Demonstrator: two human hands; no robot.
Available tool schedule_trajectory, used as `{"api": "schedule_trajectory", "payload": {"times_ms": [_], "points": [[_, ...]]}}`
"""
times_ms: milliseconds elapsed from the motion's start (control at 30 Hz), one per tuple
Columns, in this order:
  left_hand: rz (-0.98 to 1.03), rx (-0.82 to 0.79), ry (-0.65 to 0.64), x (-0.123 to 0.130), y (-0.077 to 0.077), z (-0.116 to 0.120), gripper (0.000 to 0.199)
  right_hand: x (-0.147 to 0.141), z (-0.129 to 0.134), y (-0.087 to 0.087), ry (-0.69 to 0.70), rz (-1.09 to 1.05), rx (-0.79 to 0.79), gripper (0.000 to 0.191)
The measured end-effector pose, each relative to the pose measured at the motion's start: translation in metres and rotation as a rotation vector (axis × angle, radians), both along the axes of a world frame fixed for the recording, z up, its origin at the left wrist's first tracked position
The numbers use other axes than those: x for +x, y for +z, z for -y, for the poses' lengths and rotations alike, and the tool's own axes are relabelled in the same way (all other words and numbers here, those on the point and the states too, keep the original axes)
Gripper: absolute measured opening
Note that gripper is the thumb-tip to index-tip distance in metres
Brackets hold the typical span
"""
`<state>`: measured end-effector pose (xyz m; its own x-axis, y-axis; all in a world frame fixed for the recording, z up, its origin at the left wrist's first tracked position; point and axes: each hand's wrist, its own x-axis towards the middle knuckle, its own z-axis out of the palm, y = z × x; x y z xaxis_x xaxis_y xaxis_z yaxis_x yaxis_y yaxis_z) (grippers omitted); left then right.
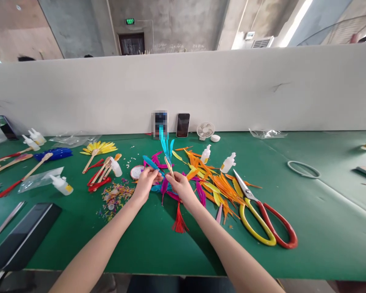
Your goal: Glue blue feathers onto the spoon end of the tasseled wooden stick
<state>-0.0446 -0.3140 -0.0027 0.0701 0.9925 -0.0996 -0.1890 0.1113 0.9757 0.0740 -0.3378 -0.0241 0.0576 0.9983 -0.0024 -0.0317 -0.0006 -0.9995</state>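
My right hand (180, 188) grips a small wooden stick (169, 167) with blue feathers (166, 147) fanned upward from its top. My left hand (146, 182) pinches a single blue feather (151, 162) and holds it against the stick's left side. Both hands hover just above the green table (323, 228), over loose magenta feathers (200, 194) and a red tassel (179, 223).
Orange and yellow feathers (217, 184) lie right of my hands beside large scissors (264, 221) with red and yellow handles. Two glue bottles (228, 162) stand behind. A finished yellow fan (98, 148), a blue fan (53, 154), wooden sticks and scraps (116, 196) lie left. A white partition backs the table.
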Motion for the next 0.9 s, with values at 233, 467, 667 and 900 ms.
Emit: {"api": "schedule_trajectory", "payload": {"times_ms": [233,467,667,900], "points": [[0.035,-0.015,-0.011,0.001,0.003,0.002,0.014,0.000,0.002,0.003,0.018,-0.055,-0.026,0.028],[-0.048,-0.006,-0.040,0.001,0.003,0.005,0.005,0.001,0.002,0.006,-0.042,-0.199,-0.059,0.025],[-0.260,0.158,-0.092,-0.009,0.004,-0.004,0.011,0.001,0.002,0.005,-0.065,-0.237,-0.073,0.024],[-0.960,0.479,-0.208,-0.028,0.002,-0.004,0.015,0.007,-0.001,0.004,-0.129,-0.235,-0.060,0.023]]}}
